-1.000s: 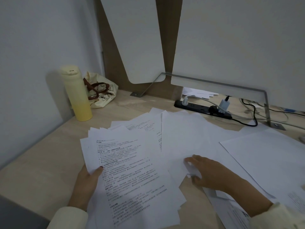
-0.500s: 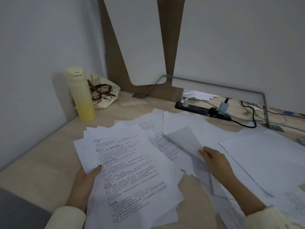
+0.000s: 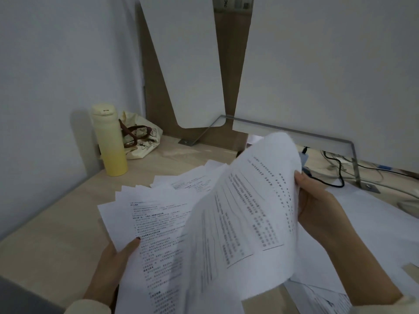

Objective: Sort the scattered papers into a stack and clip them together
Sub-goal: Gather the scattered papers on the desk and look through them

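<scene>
While the left hand (image 3: 113, 266) grips the stack (image 3: 158, 241), the right hand (image 3: 317, 207) pinches a sheet (image 3: 249, 211), likely to add it.

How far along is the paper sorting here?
Done: a fanned, uneven bundle of printed sheets sits in the left hand. In hand: the right hand holds another sheet raised over the bundle. Left: loose sheets on the desk at right, squaring the stack, clipping; no clip is visible.
</scene>
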Demonstrator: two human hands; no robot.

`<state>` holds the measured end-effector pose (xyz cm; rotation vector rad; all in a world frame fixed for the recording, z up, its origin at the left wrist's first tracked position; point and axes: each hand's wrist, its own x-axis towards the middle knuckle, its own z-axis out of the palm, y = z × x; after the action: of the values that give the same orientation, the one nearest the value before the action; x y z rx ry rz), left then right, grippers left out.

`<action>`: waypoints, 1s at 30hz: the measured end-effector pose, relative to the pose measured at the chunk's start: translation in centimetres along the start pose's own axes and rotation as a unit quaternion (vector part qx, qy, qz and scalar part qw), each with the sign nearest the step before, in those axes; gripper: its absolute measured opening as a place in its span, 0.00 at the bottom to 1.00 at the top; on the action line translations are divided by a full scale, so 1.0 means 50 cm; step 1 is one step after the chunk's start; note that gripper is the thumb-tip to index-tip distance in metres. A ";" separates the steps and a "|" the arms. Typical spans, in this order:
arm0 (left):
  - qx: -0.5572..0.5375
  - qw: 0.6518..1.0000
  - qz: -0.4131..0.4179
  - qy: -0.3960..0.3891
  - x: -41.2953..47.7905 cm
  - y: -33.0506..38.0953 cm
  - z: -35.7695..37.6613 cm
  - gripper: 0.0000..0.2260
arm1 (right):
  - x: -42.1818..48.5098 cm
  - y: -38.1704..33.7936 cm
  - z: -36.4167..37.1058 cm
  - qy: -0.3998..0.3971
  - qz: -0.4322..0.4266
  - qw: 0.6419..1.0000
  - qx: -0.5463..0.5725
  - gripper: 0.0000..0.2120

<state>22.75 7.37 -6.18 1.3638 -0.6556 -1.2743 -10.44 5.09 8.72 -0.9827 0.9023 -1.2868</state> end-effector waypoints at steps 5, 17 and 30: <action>-0.006 1.000 0.011 -0.003 -0.002 -0.001 -0.001 0.19 | 0.001 0.106 -0.034 0.140 0.074 0.987 -0.039 0.11; -0.041 0.999 0.005 0.025 0.002 0.008 0.001 0.18 | -0.069 0.233 0.054 0.128 0.253 0.957 -0.070 0.06; -0.006 0.998 0.054 -0.010 -0.026 0.026 0.018 0.14 | -0.103 0.228 0.078 -0.005 0.335 0.906 -0.258 0.17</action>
<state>21.93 7.96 -4.39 1.2898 -0.7235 -1.2048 -3.36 10.83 -0.69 -0.9445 1.4583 -0.4579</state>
